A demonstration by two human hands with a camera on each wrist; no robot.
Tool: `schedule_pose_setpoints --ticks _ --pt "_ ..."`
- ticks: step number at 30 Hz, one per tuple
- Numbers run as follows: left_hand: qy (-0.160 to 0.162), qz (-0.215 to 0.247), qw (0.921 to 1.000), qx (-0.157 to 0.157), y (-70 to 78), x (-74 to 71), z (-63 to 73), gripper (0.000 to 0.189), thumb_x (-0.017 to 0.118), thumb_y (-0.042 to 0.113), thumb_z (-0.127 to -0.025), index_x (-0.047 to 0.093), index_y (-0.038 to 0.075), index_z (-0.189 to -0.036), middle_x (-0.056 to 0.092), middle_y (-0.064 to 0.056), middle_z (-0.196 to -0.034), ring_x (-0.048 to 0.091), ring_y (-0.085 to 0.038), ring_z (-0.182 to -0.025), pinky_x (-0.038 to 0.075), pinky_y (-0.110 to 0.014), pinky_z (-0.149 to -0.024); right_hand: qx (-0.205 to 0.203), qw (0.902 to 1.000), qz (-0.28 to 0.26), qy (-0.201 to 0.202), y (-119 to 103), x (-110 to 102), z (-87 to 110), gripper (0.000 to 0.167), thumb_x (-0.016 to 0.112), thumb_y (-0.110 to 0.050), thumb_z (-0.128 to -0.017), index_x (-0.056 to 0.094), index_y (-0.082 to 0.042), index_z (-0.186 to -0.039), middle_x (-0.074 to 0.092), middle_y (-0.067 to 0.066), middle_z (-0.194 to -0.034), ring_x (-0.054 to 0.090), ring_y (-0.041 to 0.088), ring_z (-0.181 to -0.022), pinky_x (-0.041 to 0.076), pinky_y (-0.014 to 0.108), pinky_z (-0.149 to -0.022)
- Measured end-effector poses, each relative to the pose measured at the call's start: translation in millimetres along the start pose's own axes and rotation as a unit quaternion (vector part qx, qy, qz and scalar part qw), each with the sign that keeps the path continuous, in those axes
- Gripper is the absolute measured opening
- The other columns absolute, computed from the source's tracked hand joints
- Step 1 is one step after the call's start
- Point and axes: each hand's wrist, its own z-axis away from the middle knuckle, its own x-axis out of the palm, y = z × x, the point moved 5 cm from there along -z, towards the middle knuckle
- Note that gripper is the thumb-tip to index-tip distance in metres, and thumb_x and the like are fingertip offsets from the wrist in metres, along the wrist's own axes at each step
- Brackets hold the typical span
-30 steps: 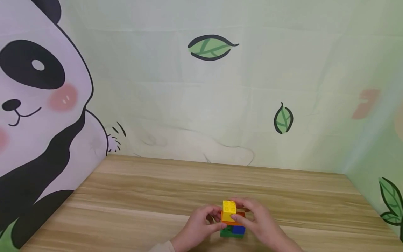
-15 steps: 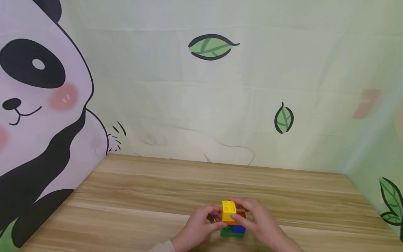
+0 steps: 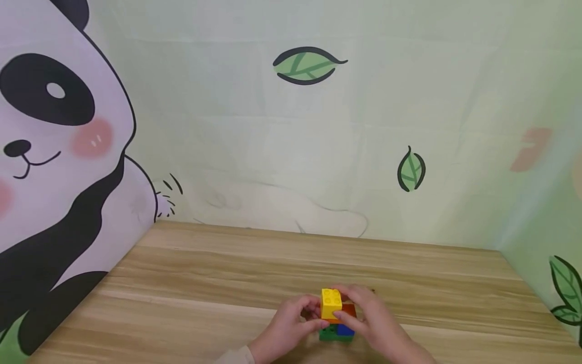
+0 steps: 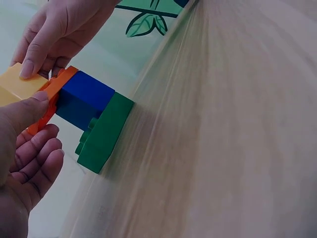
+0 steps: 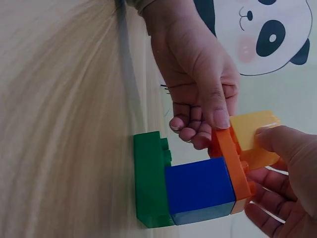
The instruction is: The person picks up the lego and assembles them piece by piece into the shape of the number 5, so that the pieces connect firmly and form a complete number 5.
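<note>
A small stack of toy building bricks stands on the table, low in the head view. Its base is a flat green brick (image 4: 106, 134), with a blue brick (image 5: 200, 191) on one end of it. Across the blue one lies a thin orange brick (image 5: 230, 158), whose other end overhangs the green studs. A yellow brick (image 3: 331, 304) sits on top, above that overhanging end. My left hand (image 3: 288, 323) pinches the orange brick at this end, thumb in front. With thumb and fingers, my right hand (image 3: 375, 323) pinches the yellow brick; its far side is hidden.
The wood-grain table (image 3: 218, 273) runs back to a pale green cloth backdrop (image 3: 236, 126) printed with leaves. A large printed panda (image 3: 50, 167) covers the left side. On the right, the cloth also lines the table's edge.
Both hands keep their hold on the orange and yellow bricks almost without moving. Only the head view has shifted very slightly.
</note>
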Motion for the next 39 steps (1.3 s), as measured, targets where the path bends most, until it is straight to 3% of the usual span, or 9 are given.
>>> schedule_pose_setpoints --ticks 12,34,39 --pt "0.005 0.005 0.9997 -0.026 3.9 -2.0 -0.6 0.027 0.075 0.018 -0.083 0.066 0.003 -0.104 0.071 -0.003 -0.088 0.058 0.002 -0.074 0.05 -0.016 -0.071 -0.025 0.9989 0.037 0.018 -1.0 -0.2 1.2 0.036 0.064 -0.034 -0.092 0.062 -0.017 -0.123 0.066 -0.005 -0.117 0.059 0.014 -0.099 0.053 0.034 -0.085" --pt "-0.006 0.029 0.9994 -0.017 7.2 0.0 0.8 0.022 0.074 0.012 -0.083 0.066 0.001 -0.1 0.068 -0.008 -0.084 0.055 0.002 -0.072 0.049 -0.015 -0.068 -0.045 0.999 0.003 0.001 1.5 -1.2 2.4 0.037 0.062 -0.035 -0.093 0.061 -0.016 -0.125 0.066 -0.002 -0.117 0.059 0.008 -0.098 0.055 0.026 -0.082" --pt "-0.002 0.031 0.9993 -0.02 6.8 -0.2 1.0 0.021 0.074 0.01 -0.083 0.066 0.001 -0.1 0.068 -0.009 -0.084 0.054 0.002 -0.072 0.049 -0.015 -0.068 -0.056 0.9982 0.018 0.013 0.5 -0.5 1.5 0.036 0.065 -0.031 -0.091 0.063 -0.013 -0.123 0.068 -0.001 -0.114 0.062 0.01 -0.097 0.055 0.027 -0.081"
